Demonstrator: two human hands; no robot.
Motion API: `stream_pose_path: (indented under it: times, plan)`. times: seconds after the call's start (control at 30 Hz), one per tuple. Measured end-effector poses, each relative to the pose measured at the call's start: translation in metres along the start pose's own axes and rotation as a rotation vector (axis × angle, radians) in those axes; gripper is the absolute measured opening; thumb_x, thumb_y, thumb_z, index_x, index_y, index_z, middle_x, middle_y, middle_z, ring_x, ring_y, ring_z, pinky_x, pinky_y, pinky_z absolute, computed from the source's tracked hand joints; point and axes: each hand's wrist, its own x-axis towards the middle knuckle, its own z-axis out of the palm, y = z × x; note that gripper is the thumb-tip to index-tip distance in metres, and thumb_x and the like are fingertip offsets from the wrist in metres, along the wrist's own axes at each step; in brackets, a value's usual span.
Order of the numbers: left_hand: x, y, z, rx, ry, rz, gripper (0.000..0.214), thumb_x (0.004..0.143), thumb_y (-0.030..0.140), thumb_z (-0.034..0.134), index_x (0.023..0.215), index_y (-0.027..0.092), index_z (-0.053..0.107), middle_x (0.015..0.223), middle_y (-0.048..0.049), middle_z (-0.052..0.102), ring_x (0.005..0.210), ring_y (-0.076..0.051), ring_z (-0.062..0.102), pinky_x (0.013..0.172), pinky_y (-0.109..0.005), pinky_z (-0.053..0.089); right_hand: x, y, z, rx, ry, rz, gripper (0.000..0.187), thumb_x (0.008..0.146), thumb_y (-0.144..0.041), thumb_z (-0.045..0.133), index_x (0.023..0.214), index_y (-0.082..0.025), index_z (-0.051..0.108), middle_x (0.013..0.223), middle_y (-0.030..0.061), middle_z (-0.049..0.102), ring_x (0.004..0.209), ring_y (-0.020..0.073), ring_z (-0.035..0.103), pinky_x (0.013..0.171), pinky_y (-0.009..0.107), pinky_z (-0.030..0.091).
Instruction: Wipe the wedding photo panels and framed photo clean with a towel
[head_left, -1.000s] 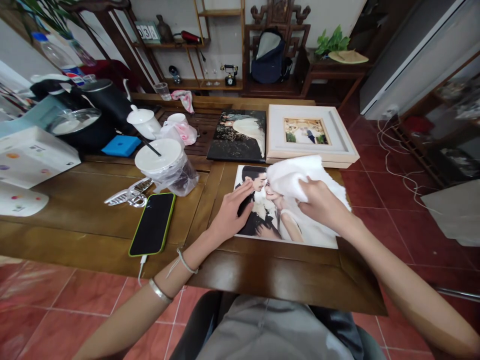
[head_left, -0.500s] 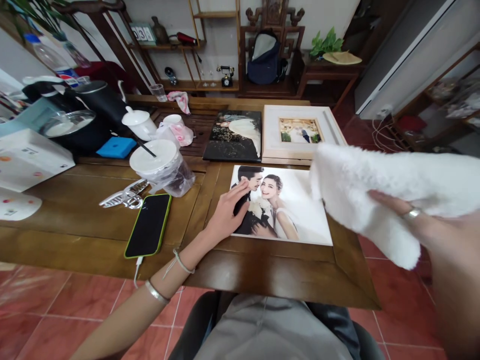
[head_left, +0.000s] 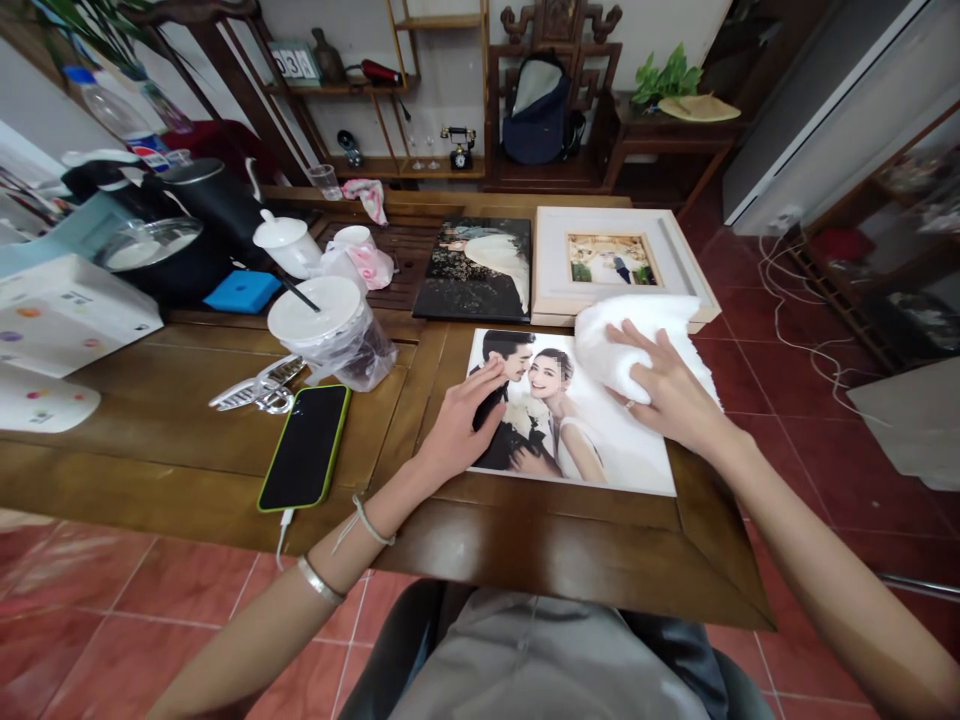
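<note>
A wedding photo panel (head_left: 562,440) lies flat on the wooden table, close to its front edge. On its left side rests my left hand (head_left: 461,420), fingers stretched out flat over the printed picture. A fluffy white cloth (head_left: 611,345) covers the panel's upper right corner. My right hand (head_left: 664,390) grips this cloth and presses it down, some fingers spread over it. The cloth's far edge touches or overlaps a white-framed picture (head_left: 551,225) behind the panel; I cannot tell which. Beside that frame lies a dark photo panel (head_left: 442,285).
Left of the panel are a phone (head_left: 304,450) with a cable, a silver hair clip (head_left: 259,390) and a bagged drink cup (head_left: 319,315). Farther left stand a blue box (head_left: 241,292), a black pot (head_left: 172,270) and a white carton (head_left: 67,310). The table (head_left: 540,540) ends just before my lap.
My right hand has brought the white cloth from the right, in the air, down and leftward onto the panel's upper right. My left hand stays on the panel. The view has shifted slightly.
</note>
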Motion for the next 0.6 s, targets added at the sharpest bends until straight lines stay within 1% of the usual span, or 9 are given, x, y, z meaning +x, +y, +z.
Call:
stream_pose_path:
  times: [0.07,0.13,0.23,0.33,0.43,0.53,0.6]
  plan:
    - [0.0,0.0,0.0,-0.002,0.003,0.001,0.035,0.091,0.021,0.05,0.125,0.017,0.057,0.139,-0.0135,0.053,0.133,-0.024,0.045,0.11,-0.048,0.038,0.0,0.003,-0.002,0.036,-0.025,0.005,0.018,0.067,-0.004,0.045,0.074,-0.02,0.049,0.15,0.0145,0.037,0.144,0.0327,0.015,0.109,0.068,0.02]
    - [0.0,0.0,0.0,-0.01,0.008,0.005,0.036,0.091,0.021,0.05,0.126,0.018,0.057,0.139,-0.0127,0.053,0.133,-0.023,0.045,0.11,-0.048,0.038,-0.002,0.001,-0.005,0.068,-0.055,0.007,0.022,0.065,-0.002,0.043,0.075,-0.022,0.048,0.147,0.0109,0.042,0.144,0.03,0.016,0.111,0.067,0.019]
    - [0.0,0.0,0.001,-0.021,0.011,0.008,0.036,0.091,0.021,0.05,0.127,0.019,0.056,0.139,-0.012,0.053,0.133,-0.023,0.045,0.11,-0.049,0.038,-0.011,-0.011,-0.01,0.1,-0.08,-0.008,0.023,0.062,-0.001,0.044,0.069,-0.023,0.044,0.145,0.0089,0.045,0.143,0.0304,0.02,0.114,0.065,0.018]
    - [0.0,0.0,0.001,-0.017,0.011,0.002,0.036,0.091,0.021,0.05,0.126,0.019,0.057,0.14,-0.0121,0.052,0.133,-0.024,0.045,0.11,-0.049,0.038,-0.026,-0.033,-0.015,0.106,-0.102,-0.041,0.023,0.061,-0.001,0.044,0.066,-0.023,0.043,0.146,0.0124,0.043,0.143,0.0324,0.02,0.115,0.064,0.016]
    - [0.0,0.001,0.001,-0.013,0.009,-0.009,0.036,0.091,0.021,0.05,0.126,0.018,0.057,0.14,-0.0121,0.052,0.133,-0.024,0.045,0.11,-0.048,0.038,-0.044,-0.061,-0.028,0.115,-0.172,-0.081,0.024,0.06,0.0,0.042,0.068,-0.022,0.046,0.148,0.0139,0.04,0.143,0.031,0.019,0.116,0.062,0.017]
    - [0.0,0.002,0.0,-0.02,0.001,-0.008,0.036,0.091,0.021,0.05,0.126,0.017,0.058,0.14,-0.013,0.052,0.134,-0.024,0.044,0.111,-0.047,0.037,-0.062,-0.088,-0.047,0.157,-0.235,-0.141,0.028,0.057,0.0,0.041,0.072,-0.022,0.049,0.148,0.0109,0.041,0.142,0.0279,0.025,0.118,0.056,0.023]
    - [0.0,0.003,0.0,-0.022,-0.001,-0.01,0.035,0.091,0.021,0.05,0.125,0.016,0.058,0.14,-0.0132,0.052,0.134,-0.025,0.044,0.111,-0.047,0.037,-0.075,-0.099,-0.058,0.201,-0.258,-0.174,0.03,0.056,-0.001,0.043,0.075,-0.023,0.052,0.147,0.0072,0.042,0.14,0.0266,0.03,0.116,0.05,0.032]
